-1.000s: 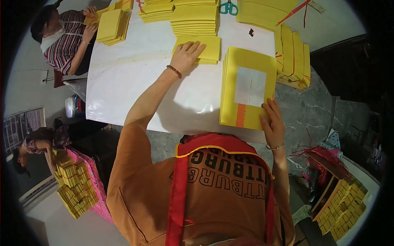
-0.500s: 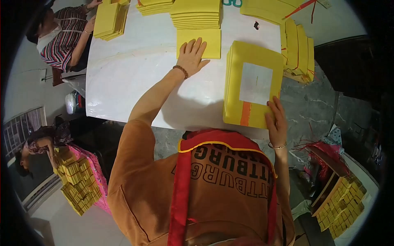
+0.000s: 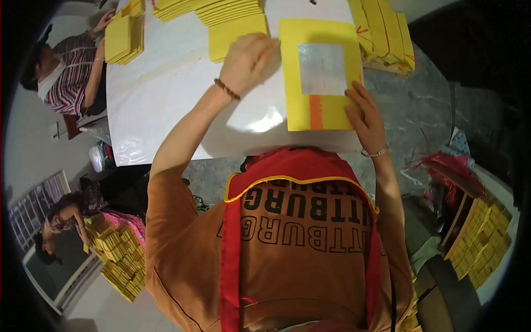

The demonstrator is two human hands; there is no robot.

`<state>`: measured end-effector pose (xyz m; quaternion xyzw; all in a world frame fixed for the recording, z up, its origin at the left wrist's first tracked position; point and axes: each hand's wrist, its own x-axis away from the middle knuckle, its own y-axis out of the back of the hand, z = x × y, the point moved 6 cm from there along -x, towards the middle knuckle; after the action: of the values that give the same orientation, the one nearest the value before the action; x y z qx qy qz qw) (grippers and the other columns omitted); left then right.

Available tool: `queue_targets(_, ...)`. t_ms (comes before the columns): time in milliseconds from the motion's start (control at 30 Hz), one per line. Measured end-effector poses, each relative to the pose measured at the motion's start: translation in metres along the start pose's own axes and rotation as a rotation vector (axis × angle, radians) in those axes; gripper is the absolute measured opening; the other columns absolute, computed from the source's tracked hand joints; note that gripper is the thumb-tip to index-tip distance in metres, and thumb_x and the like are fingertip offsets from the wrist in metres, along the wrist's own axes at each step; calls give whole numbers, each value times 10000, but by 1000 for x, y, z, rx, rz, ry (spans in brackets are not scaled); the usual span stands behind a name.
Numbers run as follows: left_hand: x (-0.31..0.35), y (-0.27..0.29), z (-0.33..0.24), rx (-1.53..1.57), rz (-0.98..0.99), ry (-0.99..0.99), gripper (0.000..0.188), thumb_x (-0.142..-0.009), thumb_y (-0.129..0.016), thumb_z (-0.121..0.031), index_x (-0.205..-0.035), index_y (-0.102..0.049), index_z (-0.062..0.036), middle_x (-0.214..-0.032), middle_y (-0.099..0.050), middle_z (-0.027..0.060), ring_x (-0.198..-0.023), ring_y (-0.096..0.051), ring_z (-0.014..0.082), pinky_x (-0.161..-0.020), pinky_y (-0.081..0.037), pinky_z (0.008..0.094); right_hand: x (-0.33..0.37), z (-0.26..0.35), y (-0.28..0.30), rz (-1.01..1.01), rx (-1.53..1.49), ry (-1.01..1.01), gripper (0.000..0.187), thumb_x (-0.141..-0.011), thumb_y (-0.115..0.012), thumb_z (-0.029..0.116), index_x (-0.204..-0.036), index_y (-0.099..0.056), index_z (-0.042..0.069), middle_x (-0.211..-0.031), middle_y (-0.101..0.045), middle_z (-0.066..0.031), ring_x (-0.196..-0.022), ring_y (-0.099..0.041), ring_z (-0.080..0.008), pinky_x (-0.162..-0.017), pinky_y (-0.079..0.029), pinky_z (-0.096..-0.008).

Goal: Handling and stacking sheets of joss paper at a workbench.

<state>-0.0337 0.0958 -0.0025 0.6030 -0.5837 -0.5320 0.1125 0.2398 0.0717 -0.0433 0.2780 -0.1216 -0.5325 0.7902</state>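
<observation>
On the white table a stack of yellow paper [image 3: 334, 115] lies close in front of me, with a silvery square [image 3: 322, 69] and an orange strip [image 3: 316, 112] on its top sheet. My right hand [image 3: 366, 116] rests along that stack's right edge, fingers stretched out over the top. Left of it, my left hand [image 3: 246, 63] hovers with bent fingers drawn together, slightly blurred; whether it pinches anything is hidden. Behind this hand, a fanned row of yellow paper packs [image 3: 232, 11] ends in a flat yellow piece [image 3: 239, 36], partly covered by the hand.
At the far left a person in a striped top [image 3: 74, 69] handles a yellow paper stack [image 3: 121, 41]. Tied yellow bundles [image 3: 387, 33] stand past the table's right side. Another person [image 3: 69, 213] is at a yellow pile [image 3: 121, 254] lower left. A bundle-filled rack [image 3: 481, 243] stands right.
My left hand has come off the flat yellow piece, its fingers curling, and sits nearer the silvery-square stack. My right hand stays on that stack's edge. The whole view has shifted.
</observation>
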Motion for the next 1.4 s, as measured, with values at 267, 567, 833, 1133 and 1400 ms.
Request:
queue_targets(267,28,-24,-109,102,470,-233,385,-742,-678,-222,-1080,-585,-61,-1011,-577,105,-847,-534,270,-748,-429,375,0,-1,0,13,-83,26,303,-830,-585,118,-1122,-590,34,-1292,-482,-135,-1186,-465,-263,-956,-380,-322)
queue_targets(567,17,-39,-73,588,681,262,151,-831,-626,-154,-864,-649,-9,-731,-626,84,-639,-561,177,-592,-447,288,-2,-24,2,14,-444,-137,471,-955,-247,286,-1039,-626,19,-1320,-467,-134,-1223,-425,-240,-1034,-275,-333)
queue_targets(833,17,-50,-58,800,805,475,158,-821,-612,-178,-845,-675,-35,-760,-655,76,-701,-582,132,-651,-453,277,-4,-24,2,3,-444,-161,432,-944,-273,246,-1034,-631,22,-1309,-477,-139,-1216,-432,-237,-1030,-280,-319)
queue_targets(1133,15,-56,-54,883,841,514,116,-816,-592,-93,-837,-662,-2,-695,-594,-30,-669,-493,29,-611,-399,198,-5,-20,6,17,-453,-58,411,-943,-263,222,-1058,-608,29,-1300,-488,-133,-1227,-424,-234,-1050,-267,-333)
queue_targets(1400,15,-60,-51,849,957,592,115,-807,-596,-95,-821,-656,1,-679,-583,-27,-655,-482,32,-599,-390,208,-7,-27,7,63,-486,-66,464,-945,-245,307,-1139,-571,39,-1311,-481,-113,-1242,-409,-235,-1060,-248,-345)
